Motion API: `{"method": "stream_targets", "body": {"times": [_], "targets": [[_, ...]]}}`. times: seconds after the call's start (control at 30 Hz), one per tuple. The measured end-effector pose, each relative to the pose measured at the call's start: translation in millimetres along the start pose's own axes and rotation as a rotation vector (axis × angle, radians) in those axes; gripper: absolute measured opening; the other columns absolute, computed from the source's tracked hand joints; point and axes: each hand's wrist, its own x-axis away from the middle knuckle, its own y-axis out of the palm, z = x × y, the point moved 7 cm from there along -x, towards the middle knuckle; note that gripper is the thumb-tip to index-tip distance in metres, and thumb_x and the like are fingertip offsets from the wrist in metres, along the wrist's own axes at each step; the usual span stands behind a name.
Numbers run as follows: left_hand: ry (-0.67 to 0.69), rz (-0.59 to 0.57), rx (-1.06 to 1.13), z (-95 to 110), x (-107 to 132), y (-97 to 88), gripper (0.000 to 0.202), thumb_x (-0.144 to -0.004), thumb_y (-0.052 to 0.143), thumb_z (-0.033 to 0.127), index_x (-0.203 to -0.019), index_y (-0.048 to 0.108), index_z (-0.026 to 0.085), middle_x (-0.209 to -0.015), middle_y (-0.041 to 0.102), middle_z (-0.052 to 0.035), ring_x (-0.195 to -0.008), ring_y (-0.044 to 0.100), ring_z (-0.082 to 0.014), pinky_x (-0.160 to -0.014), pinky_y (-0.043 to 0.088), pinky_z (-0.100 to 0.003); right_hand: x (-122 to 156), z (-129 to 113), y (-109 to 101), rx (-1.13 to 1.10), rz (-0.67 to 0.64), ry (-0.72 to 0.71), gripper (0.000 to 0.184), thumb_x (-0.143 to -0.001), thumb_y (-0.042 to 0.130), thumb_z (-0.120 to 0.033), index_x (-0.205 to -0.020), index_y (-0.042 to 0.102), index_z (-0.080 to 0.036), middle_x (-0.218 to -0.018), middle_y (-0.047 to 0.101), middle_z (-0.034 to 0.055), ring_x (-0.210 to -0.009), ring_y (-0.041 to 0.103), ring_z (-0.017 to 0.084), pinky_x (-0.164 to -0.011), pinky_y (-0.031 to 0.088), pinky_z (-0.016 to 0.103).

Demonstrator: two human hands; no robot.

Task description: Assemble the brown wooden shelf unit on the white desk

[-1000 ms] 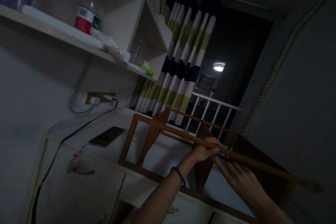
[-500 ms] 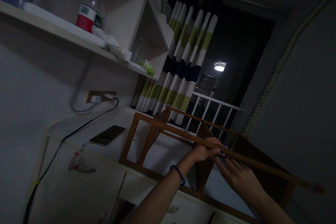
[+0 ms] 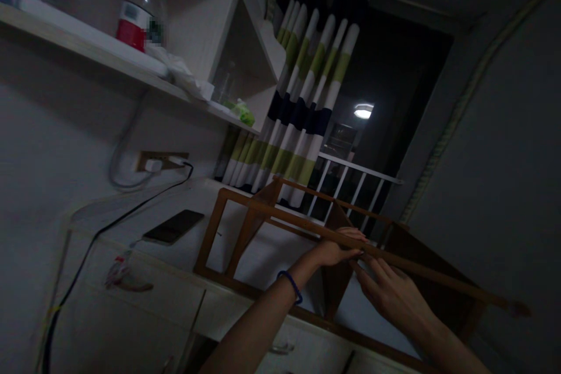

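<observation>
A brown wooden shelf rack (image 3: 284, 214) lies on its side on the white desk, its long rail slanting down to the right. My left hand (image 3: 332, 252), with a dark blue band on the wrist, is wrapped round this rail beside a middle shelf board (image 3: 336, 286). The thumb lies along the rail's near side and the fingers pass behind it. Close against it, my right hand (image 3: 392, 291) reaches in under the rail, fingers bent and fingertips together near the left thumb. Whatever those fingertips pinch is too small and dark to make out.
On the white desk (image 3: 131, 234) a phone (image 3: 174, 227) lies left of the rack. A black cable (image 3: 140, 205) runs from the wall socket (image 3: 162, 160). Above hangs a shelf (image 3: 87, 55) with a red-capped bottle (image 3: 139, 17). A striped curtain (image 3: 302, 111) and railing stand behind.
The view has shifted slightly, so everything sits a little further left. Both hands stay at the same spot on the rail, the right fingertips slightly rearranged.
</observation>
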Motion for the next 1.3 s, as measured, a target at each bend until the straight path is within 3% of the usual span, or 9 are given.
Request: {"method": "stream_targets", "body": {"times": [0.2, 0.37, 0.5, 0.7, 0.83, 0.97, 1.1, 1.3], "targets": [[0.025, 0.020, -0.013, -3.1, 0.6, 1.1, 0.029, -0.076, 0.054, 0.032, -0.100, 0.057, 0.016, -0.107, 0.057, -0.0085, -0.106, 0.048, -0.0193, -0.096, 0.034, -0.034, -3.7, 0.3, -0.3, -0.003, 0.005, 0.016, 0.027, -0.082, 0.035, -0.015, -0.105, 0.050, -0.013, -0.103, 0.057, 0.0116, -0.094, 0.053, 0.022, -0.071, 0.047, 0.032], [0.081, 0.002, -0.036, -8.8, 4.1, 6.6, 0.044, -0.068, 0.059, 0.038, -0.105, 0.053, 0.014, -0.115, 0.052, -0.0112, -0.112, 0.043, -0.0226, -0.099, 0.030, -0.037, -8.2, 0.9, -1.4, -0.003, -0.001, 0.038, 0.026, -0.082, 0.033, -0.011, -0.102, 0.050, -0.013, -0.096, 0.059, 0.0097, -0.085, 0.055, 0.019, -0.066, 0.047, 0.029], [0.097, 0.079, -0.073, -14.8, 8.9, 10.9, 0.047, -0.066, 0.060, 0.034, -0.108, 0.049, 0.016, -0.117, 0.050, -0.0109, -0.113, 0.042, -0.0229, -0.099, 0.030, -0.039, -16.7, -1.4, -6.5, 0.063, -0.010, 0.017, 0.036, -0.077, 0.032, -0.001, -0.109, 0.047, -0.011, -0.095, 0.059, 0.0114, -0.083, 0.057, 0.020, -0.060, 0.048, 0.029], [0.105, 0.152, -0.145, -14.6, 15.1, 22.6, 0.052, -0.065, 0.061, 0.030, -0.112, 0.044, 0.015, -0.120, 0.046, -0.0109, -0.116, 0.038, -0.0225, -0.103, 0.025, -0.040, -33.3, 1.1, -15.1, 0.039, -0.018, 0.061, 0.032, -0.073, 0.036, 0.001, -0.099, 0.051, -0.011, -0.079, 0.060, 0.0079, -0.072, 0.059, 0.019, -0.047, 0.047, 0.025], [-0.006, 0.219, -0.067, -11.4, 15.1, 21.6, 0.054, -0.063, 0.063, 0.029, -0.112, 0.043, 0.016, -0.121, 0.046, -0.0105, -0.116, 0.038, -0.0236, -0.103, 0.024, -0.041, -37.1, 13.2, -5.6, -0.085, -0.090, 0.190, 0.034, -0.075, 0.035, 0.000, -0.105, 0.045, -0.013, -0.086, 0.061, 0.0080, -0.076, 0.060, 0.019, -0.051, 0.047, 0.024], [-0.069, 0.215, 0.063, -3.3, 13.9, 21.2, 0.042, -0.070, 0.058, 0.029, -0.109, 0.046, 0.017, -0.119, 0.048, -0.0089, -0.116, 0.039, -0.0228, -0.102, 0.025, -0.040, -33.6, 35.9, 9.8, -0.372, -0.176, 0.456, 0.027, -0.082, 0.033, -0.011, -0.108, 0.038, -0.017, -0.080, 0.062, 0.0044, -0.067, 0.062, 0.017, -0.052, 0.046, 0.023], [-0.071, 0.303, 0.146, -0.8, 18.0, 17.8, 0.035, -0.075, 0.055, 0.029, -0.107, 0.049, 0.017, -0.121, 0.047, -0.0078, -0.117, 0.038, -0.0214, -0.103, 0.025, -0.039, -25.8, 55.8, 13.0, -0.659, -0.114, 0.662, 0.028, -0.084, 0.035, -0.023, -0.112, 0.033, -0.018, -0.069, 0.060, 0.0000, -0.059, 0.061, 0.016, -0.051, 0.044, 0.023], [-0.139, 0.402, 0.192, -8.1, 24.1, 19.2, 0.033, -0.076, 0.052, 0.019, -0.109, 0.049, 0.019, -0.120, 0.048, -0.0060, -0.118, 0.038, -0.0188, -0.102, 0.027, -0.037, -6.5, 69.3, 11.9, -0.810, -0.042, 0.729, 0.029, -0.079, 0.046, -0.040, -0.101, 0.043, -0.020, -0.075, 0.061, 0.0014, -0.061, 0.059, 0.016, -0.056, 0.045, 0.025]]}}
